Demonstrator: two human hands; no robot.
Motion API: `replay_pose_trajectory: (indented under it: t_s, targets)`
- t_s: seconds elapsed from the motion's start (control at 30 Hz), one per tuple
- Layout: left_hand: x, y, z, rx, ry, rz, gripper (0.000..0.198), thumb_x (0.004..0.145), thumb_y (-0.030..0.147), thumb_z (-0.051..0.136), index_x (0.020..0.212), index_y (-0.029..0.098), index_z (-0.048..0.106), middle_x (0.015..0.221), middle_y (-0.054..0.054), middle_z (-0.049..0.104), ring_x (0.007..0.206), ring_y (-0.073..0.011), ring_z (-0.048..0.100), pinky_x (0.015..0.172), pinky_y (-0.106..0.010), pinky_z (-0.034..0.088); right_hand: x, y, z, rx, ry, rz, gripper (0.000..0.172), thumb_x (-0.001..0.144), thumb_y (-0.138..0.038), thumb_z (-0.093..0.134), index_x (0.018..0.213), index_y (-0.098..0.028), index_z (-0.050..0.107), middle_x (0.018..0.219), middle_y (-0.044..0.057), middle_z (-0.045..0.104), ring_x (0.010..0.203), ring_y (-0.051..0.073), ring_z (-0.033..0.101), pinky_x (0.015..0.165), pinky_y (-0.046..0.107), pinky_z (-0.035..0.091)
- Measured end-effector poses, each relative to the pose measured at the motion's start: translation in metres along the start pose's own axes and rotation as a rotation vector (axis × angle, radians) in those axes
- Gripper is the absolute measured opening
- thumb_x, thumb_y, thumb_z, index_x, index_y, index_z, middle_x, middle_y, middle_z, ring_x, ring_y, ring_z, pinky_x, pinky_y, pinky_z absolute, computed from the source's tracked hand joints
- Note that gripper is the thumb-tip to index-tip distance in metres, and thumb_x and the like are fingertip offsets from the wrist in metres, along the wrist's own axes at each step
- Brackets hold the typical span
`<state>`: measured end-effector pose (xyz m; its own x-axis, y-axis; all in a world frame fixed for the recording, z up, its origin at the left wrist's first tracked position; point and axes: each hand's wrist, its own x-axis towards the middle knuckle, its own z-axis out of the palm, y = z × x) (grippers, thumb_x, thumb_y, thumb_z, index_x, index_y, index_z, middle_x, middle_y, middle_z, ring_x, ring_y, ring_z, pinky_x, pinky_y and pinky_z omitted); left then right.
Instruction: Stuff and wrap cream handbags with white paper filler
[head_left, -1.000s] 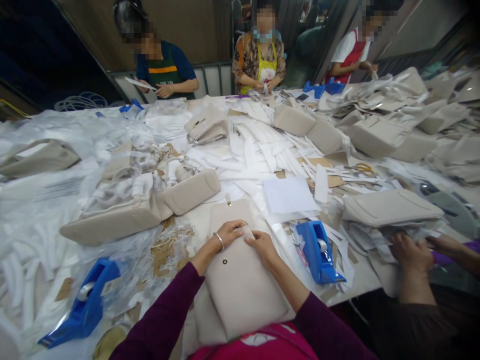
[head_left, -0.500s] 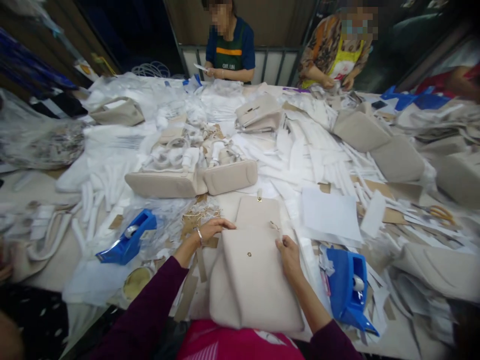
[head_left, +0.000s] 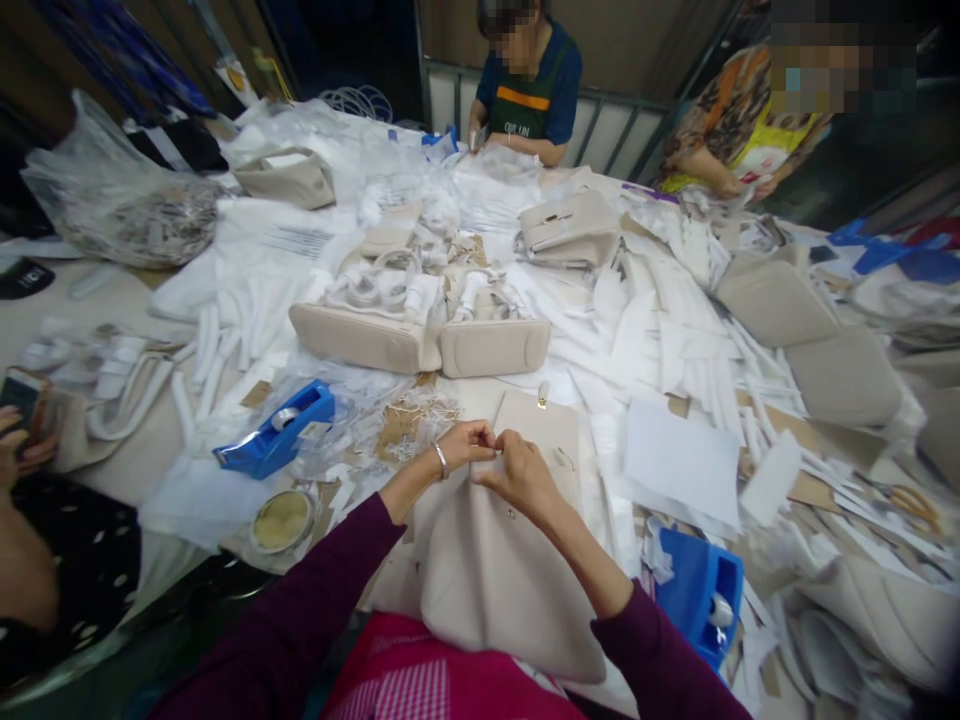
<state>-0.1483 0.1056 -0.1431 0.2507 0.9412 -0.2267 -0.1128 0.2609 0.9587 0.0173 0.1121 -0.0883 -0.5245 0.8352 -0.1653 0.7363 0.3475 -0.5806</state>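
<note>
A beige handbag [head_left: 517, 590] lies in front of me, its lower end against my pink apron. Its flap [head_left: 536, 430], with a small gold clasp at the tip, is spread away from me. My left hand [head_left: 465, 442] is closed in a pinch by the bag's upper left corner. Right beside it, my right hand [head_left: 527, 478] is closed too, thumb and fingers pinched over that corner, fingertips meeting the left hand's. Whatever is between the fingertips is too small to make out. A small gold fitting [head_left: 511, 514] shows on the bag just below my right hand.
Blue tape dispensers stand to the left [head_left: 277, 430] and right [head_left: 697, 590]. Beyond the bag are two beige handbags [head_left: 360, 335] [head_left: 495, 347] with wrapped straps. A round tin [head_left: 282, 520], white paper [head_left: 681, 460] and scissors [head_left: 911, 505] lie around. Co-workers sit across and at left.
My right hand has moved left from the bag's right edge to its upper left corner, joining my left hand. The left fingers, stretched out before, are now pinched. The view has shifted.
</note>
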Motion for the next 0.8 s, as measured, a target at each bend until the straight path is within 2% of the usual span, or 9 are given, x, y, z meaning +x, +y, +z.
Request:
replay_pose_trajectory:
  t_s: [0.07, 0.13, 0.2, 0.3, 0.43, 0.5, 0.6, 0.7, 0.8]
  targets:
    - [-0.008, -0.003, 0.003, -0.04, 0.171, -0.041, 0.022, 0.072, 0.034, 0.062, 0.075, 0.016, 0.05, 0.071, 0.001, 0.053, 0.068, -0.0113, 0.053, 0.067, -0.027, 0.045, 0.008, -0.004, -0.003, -0.005, -0.094, 0.111, 0.037, 0.067, -0.05, 0.067, 0.086, -0.02, 0.057, 0.077, 0.005, 0.063, 0.075, 0.022, 0.058, 0.068, 0.031, 0.04]
    - [-0.023, -0.009, 0.009, -0.012, 0.366, -0.123, 0.017, 0.08, 0.033, 0.049, 0.076, 0.017, 0.047, 0.07, 0.001, 0.051, 0.065, -0.012, 0.052, 0.061, -0.027, 0.045, 0.011, -0.001, -0.009, 0.083, -0.192, 0.172, 0.032, 0.063, -0.049, 0.07, 0.071, -0.02, 0.059, 0.065, 0.003, 0.061, 0.066, 0.02, 0.056, 0.059, 0.027, 0.037]
    - [-0.047, -0.017, 0.02, 0.117, 0.437, -0.182, 0.011, 0.08, 0.029, 0.046, 0.076, 0.019, 0.046, 0.07, 0.001, 0.05, 0.066, -0.0135, 0.052, 0.061, -0.028, 0.046, 0.011, 0.003, -0.018, 0.257, -0.304, 0.19, 0.031, 0.061, -0.047, 0.07, 0.057, -0.019, 0.057, 0.055, 0.0, 0.057, 0.056, 0.017, 0.053, 0.053, 0.025, 0.035]
    - [-0.091, -0.029, 0.043, 0.408, 0.373, -0.128, 0.008, 0.077, 0.026, 0.053, 0.081, 0.02, 0.049, 0.08, -0.002, 0.052, 0.079, -0.0169, 0.052, 0.073, -0.032, 0.047, 0.004, 0.006, -0.026, 0.558, -0.417, 0.261, 0.032, 0.063, -0.046, 0.067, 0.055, -0.017, 0.057, 0.05, -0.001, 0.056, 0.048, 0.014, 0.05, 0.046, 0.024, 0.035]
    - [-0.133, -0.037, 0.063, 0.638, 0.434, -0.096, 0.039, 0.072, 0.035, 0.063, 0.103, 0.018, 0.047, 0.106, -0.009, 0.046, 0.106, -0.0253, 0.046, 0.09, -0.042, 0.043, -0.014, 0.017, -0.027, 0.879, -0.389, 0.318, 0.032, 0.064, -0.047, 0.066, 0.074, -0.017, 0.065, 0.068, 0.002, 0.065, 0.058, 0.018, 0.058, 0.054, 0.027, 0.044]
    - [-0.14, -0.039, 0.063, 0.668, 0.463, -0.124, 0.059, 0.066, 0.041, 0.069, 0.112, 0.016, 0.043, 0.113, -0.012, 0.044, 0.112, -0.0282, 0.043, 0.096, -0.046, 0.039, -0.021, 0.029, -0.026, 0.926, -0.343, 0.345, 0.033, 0.064, -0.047, 0.067, 0.073, -0.016, 0.065, 0.068, 0.003, 0.066, 0.057, 0.017, 0.057, 0.054, 0.027, 0.044]
    - [-0.137, -0.044, 0.055, 0.671, 0.426, -0.165, 0.075, 0.06, 0.046, 0.072, 0.121, 0.015, 0.038, 0.12, -0.014, 0.044, 0.116, -0.0315, 0.041, 0.101, -0.051, 0.033, -0.023, 0.047, -0.024, 0.935, -0.342, 0.419, 0.033, 0.061, -0.047, 0.07, 0.063, -0.014, 0.063, 0.059, 0.004, 0.063, 0.05, 0.014, 0.052, 0.05, 0.025, 0.04]
    - [-0.132, -0.051, 0.05, 0.614, 0.365, -0.189, 0.074, 0.062, 0.039, 0.07, 0.124, 0.017, 0.036, 0.123, -0.015, 0.046, 0.116, -0.0308, 0.045, 0.101, -0.048, 0.035, -0.018, 0.057, -0.021, 0.937, -0.363, 0.438, 0.031, 0.057, -0.043, 0.073, 0.064, -0.014, 0.064, 0.06, 0.003, 0.063, 0.049, 0.014, 0.052, 0.05, 0.025, 0.039]
    - [-0.13, -0.063, 0.049, 0.57, 0.399, -0.177, 0.064, 0.062, 0.03, 0.066, 0.12, 0.021, 0.04, 0.117, -0.012, 0.053, 0.109, -0.0287, 0.052, 0.095, -0.042, 0.042, -0.01, 0.058, -0.011, 0.904, -0.326, 0.406, 0.027, 0.058, -0.041, 0.07, 0.066, -0.016, 0.065, 0.061, 0.002, 0.064, 0.052, 0.015, 0.053, 0.053, 0.026, 0.042]
